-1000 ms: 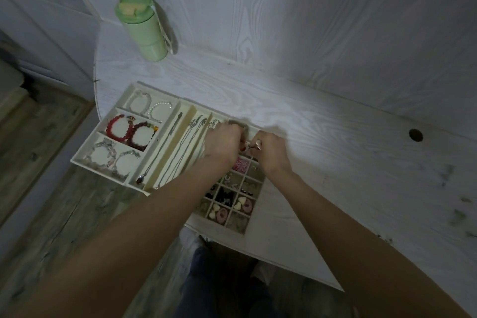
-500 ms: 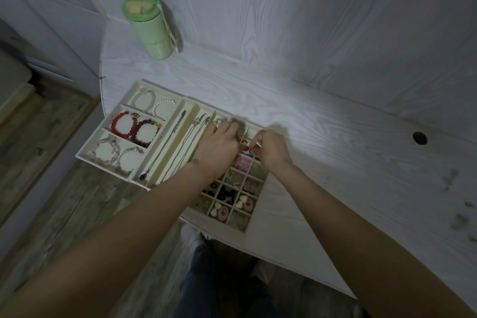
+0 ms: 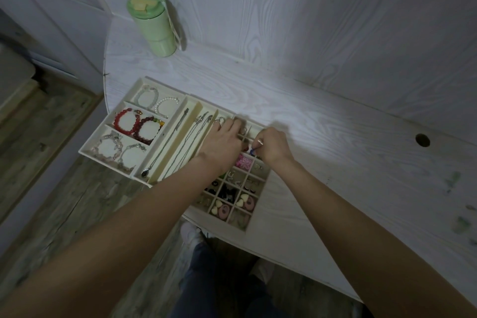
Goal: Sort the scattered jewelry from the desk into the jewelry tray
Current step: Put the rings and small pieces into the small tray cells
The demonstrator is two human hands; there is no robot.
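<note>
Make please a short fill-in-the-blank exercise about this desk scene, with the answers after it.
1. The bottle at the back of the desk is ____ in colour.
2. The red bead bracelets lie in the ____ compartment of the tray's left section.
3. The right hand pinches a small item over the ____.

Answers: green; middle; jewelry tray

matt woodgrain desk (image 3: 322, 162), matt tray (image 3: 134, 90), glossy beads (image 3: 124, 121)
</note>
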